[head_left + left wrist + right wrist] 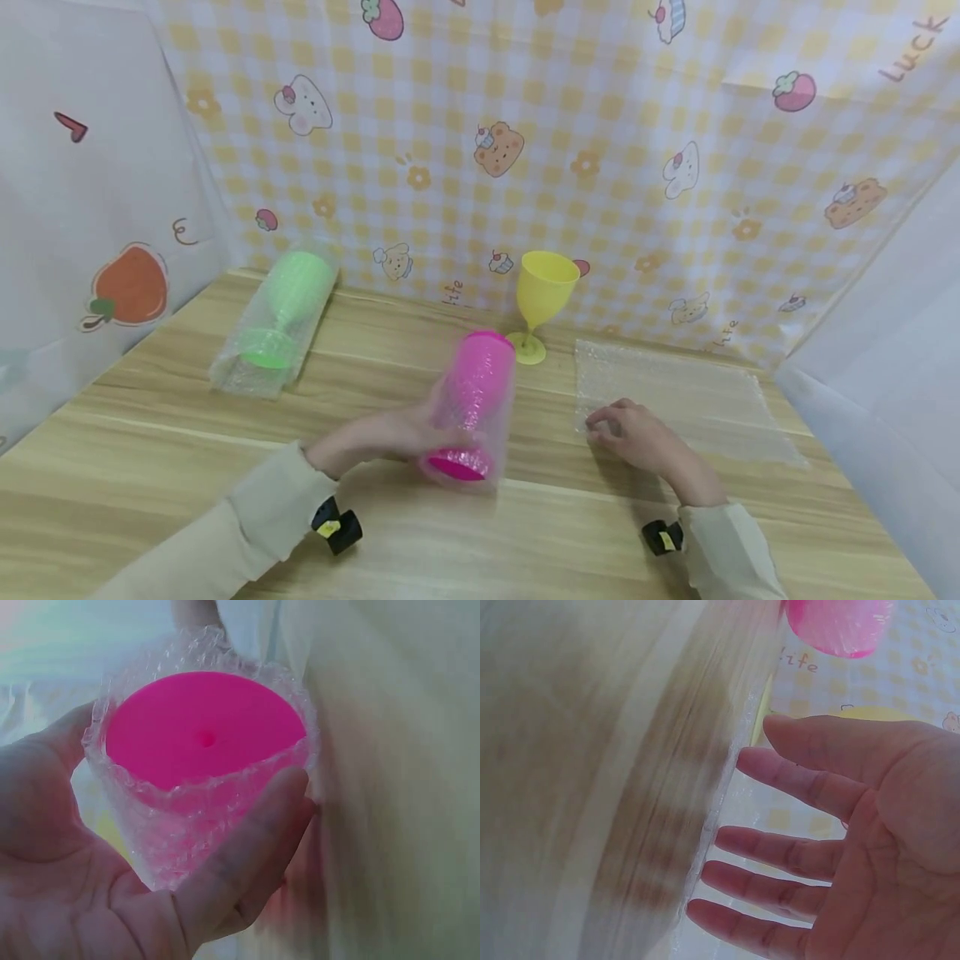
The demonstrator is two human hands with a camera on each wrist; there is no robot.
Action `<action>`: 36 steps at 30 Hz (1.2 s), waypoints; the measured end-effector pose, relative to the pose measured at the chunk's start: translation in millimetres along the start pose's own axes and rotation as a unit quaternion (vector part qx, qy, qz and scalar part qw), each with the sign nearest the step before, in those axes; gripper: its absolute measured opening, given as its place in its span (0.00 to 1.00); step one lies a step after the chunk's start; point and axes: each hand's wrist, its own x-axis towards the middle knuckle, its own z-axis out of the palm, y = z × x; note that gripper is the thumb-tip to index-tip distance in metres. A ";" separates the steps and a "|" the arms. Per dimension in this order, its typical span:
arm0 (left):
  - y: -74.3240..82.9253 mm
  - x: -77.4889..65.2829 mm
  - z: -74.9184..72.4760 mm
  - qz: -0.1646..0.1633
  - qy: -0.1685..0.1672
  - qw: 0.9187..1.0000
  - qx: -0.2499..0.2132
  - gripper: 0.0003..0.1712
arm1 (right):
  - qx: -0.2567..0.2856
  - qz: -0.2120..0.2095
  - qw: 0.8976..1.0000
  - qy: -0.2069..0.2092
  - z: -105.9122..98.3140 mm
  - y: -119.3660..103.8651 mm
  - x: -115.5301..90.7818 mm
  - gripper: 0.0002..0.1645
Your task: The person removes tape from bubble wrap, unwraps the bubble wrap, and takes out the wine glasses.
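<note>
My left hand grips a pink goblet wrapped in a bubble wrap sleeve, holding it over the middle of the table. In the left wrist view, its round pink base faces the camera, with fingers and thumb around the wrap. My right hand is at the left edge of a flat bubble wrap sheet. Seen from the right wrist, its fingers are spread and loosely bent; the tips meet the sheet's edge, or nearly so. Nothing is pinched between them.
A bare yellow goblet stands upright near the back edge. At the left lies a green goblet inside bubble wrap. Behind the wooden table hangs a checked cloth, and pale cloth walls flank both sides.
</note>
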 end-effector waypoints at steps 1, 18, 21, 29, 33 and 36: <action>1.0 0.1 4.3 0.010 -0.004 1.000 -0.005 0.64 | 0.001 0.000 1.000 0.000 0.0 0.2 -0.2 0.14; 13.3 -16.8 2.8 -0.006 -0.074 0.996 0.045 0.60 | 0.004 0.000 1.000 -0.002 -0.5 -0.9 0.0 0.15; 14.0 -19.1 -10.4 0.024 -0.060 0.992 0.113 0.62 | 0.004 -0.001 1.000 -0.002 -0.8 -1.3 -0.2 0.15; 9.1 -15.8 -34.6 0.092 -0.063 0.968 0.222 0.63 | 0.003 -0.001 1.000 0.000 -0.8 -0.2 0.4 0.15; 3.8 -7.9 -36.2 0.158 -0.074 0.961 0.215 0.63 | 0.001 -0.002 1.000 -0.001 -0.8 -0.1 0.8 0.16; 2.2 -4.9 -34.6 0.172 -0.082 0.962 0.194 0.61 | 0.002 -0.001 1.000 -0.002 -0.6 0.1 0.9 0.16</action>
